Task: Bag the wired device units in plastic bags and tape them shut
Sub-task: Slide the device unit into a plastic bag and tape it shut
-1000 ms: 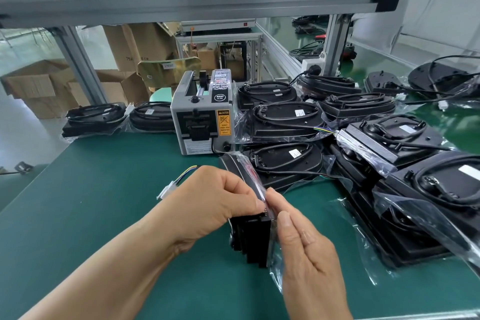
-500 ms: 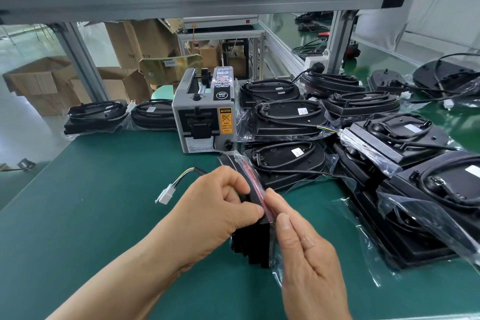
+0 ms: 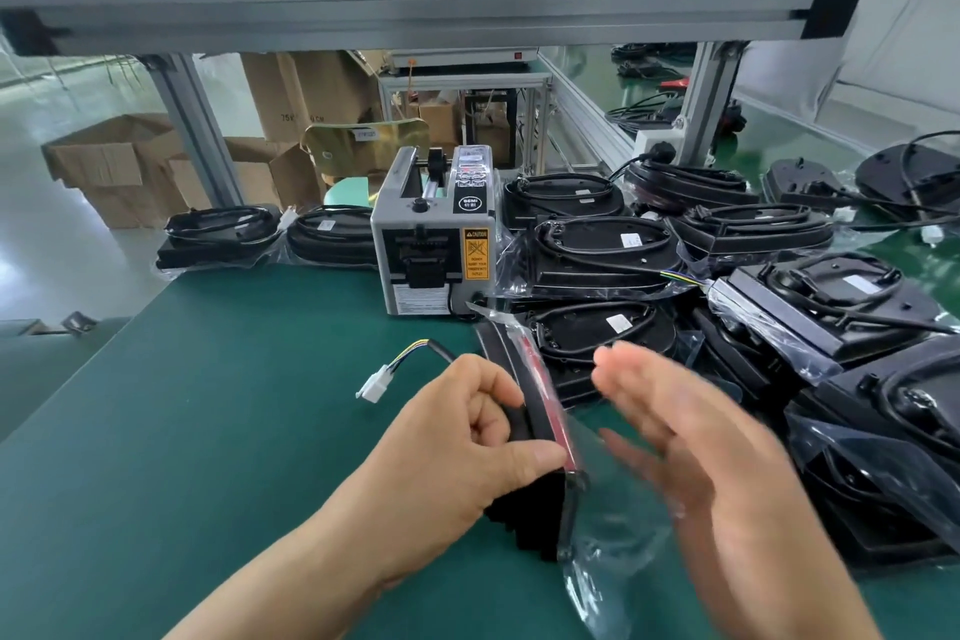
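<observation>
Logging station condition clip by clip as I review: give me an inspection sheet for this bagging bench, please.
Surface: green mat, flat, unmarked where visible.
Job's things: black unit stands on edge, plastic bag against it; tape dispenser behind; bagged units piled right.
Clutter: nothing seen.
Hands: left hand grips the unit's top edge; right hand open, blurred, by the bag.
Cables: the unit's lead ends in a white connector, left of the hand.
Surroundings: cardboard boxes on the floor left; aluminium frame overhead.

green table (image 3: 182,431), black device unit (image 3: 524,517) — red strip (image 3: 545,395), grey tape dispenser (image 3: 415,250)
</observation>
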Action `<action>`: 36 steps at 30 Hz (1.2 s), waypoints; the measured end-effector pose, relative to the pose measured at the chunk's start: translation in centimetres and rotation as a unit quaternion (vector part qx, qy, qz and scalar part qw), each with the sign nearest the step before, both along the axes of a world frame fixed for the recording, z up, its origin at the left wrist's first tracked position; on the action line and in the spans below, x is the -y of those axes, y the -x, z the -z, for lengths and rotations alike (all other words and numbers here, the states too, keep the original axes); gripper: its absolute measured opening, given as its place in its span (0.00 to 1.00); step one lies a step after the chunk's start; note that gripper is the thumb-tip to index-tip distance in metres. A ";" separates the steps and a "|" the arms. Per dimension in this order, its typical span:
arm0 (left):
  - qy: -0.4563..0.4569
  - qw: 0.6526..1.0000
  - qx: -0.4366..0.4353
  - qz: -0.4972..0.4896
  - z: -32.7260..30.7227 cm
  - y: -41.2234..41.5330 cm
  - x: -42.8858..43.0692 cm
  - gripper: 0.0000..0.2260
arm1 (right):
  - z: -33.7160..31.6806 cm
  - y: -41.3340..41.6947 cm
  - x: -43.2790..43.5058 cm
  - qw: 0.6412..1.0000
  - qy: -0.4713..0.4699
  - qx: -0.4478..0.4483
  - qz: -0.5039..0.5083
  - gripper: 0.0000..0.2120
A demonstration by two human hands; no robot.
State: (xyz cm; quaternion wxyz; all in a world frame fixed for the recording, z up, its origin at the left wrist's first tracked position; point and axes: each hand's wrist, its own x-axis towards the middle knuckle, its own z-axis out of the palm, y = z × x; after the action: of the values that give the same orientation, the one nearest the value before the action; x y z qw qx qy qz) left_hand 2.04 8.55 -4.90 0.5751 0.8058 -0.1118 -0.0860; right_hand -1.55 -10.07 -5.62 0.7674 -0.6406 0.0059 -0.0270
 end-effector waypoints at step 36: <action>0.197 0.942 -0.129 -0.241 -0.5 -10.2 -3.9 0.07 | -3.4 -9.8 -3.6 0.786 0.613 0.073 0.001 0.09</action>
State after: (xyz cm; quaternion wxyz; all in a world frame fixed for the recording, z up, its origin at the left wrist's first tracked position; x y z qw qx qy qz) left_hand 12.23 12.44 -4.37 0.7357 0.6611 0.1456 -0.0241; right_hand 8.28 -6.47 -2.19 0.2110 -0.9725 -0.0672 -0.0724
